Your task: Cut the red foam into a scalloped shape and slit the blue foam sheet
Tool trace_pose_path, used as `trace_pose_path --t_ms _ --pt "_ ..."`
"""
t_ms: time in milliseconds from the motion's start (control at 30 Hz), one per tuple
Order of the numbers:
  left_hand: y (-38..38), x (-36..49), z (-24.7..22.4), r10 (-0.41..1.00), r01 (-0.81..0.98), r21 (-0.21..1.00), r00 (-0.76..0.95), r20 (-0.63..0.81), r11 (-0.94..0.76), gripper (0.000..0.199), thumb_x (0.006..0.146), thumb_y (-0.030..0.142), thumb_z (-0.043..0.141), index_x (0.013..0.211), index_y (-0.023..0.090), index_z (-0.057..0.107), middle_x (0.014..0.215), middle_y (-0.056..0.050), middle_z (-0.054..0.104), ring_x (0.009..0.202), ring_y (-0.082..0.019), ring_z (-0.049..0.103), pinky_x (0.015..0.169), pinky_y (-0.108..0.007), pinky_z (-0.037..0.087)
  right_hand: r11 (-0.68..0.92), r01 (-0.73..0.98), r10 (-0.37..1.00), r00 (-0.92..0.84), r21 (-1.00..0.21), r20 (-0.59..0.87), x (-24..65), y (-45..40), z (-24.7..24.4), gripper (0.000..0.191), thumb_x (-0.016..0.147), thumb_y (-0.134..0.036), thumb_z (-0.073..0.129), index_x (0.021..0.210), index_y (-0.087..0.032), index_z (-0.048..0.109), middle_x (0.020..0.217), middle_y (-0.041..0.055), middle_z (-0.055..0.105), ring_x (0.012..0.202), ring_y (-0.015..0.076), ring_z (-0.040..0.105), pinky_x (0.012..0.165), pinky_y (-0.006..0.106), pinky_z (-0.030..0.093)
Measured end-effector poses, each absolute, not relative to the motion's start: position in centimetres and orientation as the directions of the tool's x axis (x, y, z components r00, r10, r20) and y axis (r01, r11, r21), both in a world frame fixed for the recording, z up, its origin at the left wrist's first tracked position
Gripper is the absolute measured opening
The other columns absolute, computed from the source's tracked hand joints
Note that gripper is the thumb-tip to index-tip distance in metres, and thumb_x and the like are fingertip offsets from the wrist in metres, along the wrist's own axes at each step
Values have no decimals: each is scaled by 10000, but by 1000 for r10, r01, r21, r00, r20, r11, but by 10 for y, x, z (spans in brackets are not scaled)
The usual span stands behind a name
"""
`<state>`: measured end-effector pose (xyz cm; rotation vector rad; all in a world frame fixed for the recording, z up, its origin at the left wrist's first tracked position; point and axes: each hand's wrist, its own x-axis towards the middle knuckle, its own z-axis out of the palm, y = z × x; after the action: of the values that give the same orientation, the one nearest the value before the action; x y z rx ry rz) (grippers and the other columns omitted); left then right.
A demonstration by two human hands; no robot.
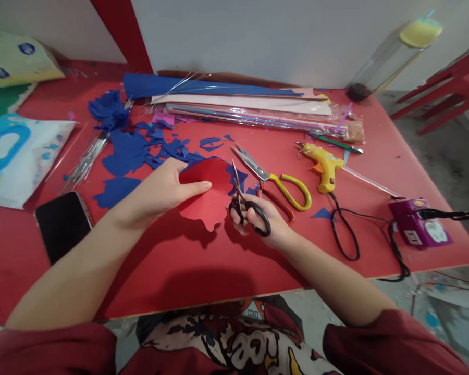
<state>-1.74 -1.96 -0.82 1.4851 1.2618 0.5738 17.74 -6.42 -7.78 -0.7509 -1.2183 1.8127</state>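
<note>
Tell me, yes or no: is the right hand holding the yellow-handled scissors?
No, the right hand holds the black-handled scissors, while the yellow-handled scissors lie on the red table.

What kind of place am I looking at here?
Probably a craft workspace, whether home or workshop I can't tell: a yellow plastic glue gun, scattered dark-blue cut scraps and black-handled metal scissors in the right hand suggest it.
</note>
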Motion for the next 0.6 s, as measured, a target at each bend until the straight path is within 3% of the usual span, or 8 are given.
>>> trace_pose_path --t_ms 233,600 --pt "-17 -20 -9 896 452 879 311 -317 155 184 677 354 633 661 171 617 634 13 642 553 -132 568 521 -225 465 -183 -289 867 -499 -940 -16 177 -63 -76 397 757 -544 589 804 -161 495 584 -54 456 428 46 411 416 199 308" --pt "-17 -19 3 880 531 836 320 -351 140 156 714 316 582 715 161 602 665 31 656 600 -105 556 569 -209 470 -242 -279 871 -485 -929 -81 176 -64 -76 463 701 -550 644 898 -149 523 568 -68 457 405 41 410 403 201 289"
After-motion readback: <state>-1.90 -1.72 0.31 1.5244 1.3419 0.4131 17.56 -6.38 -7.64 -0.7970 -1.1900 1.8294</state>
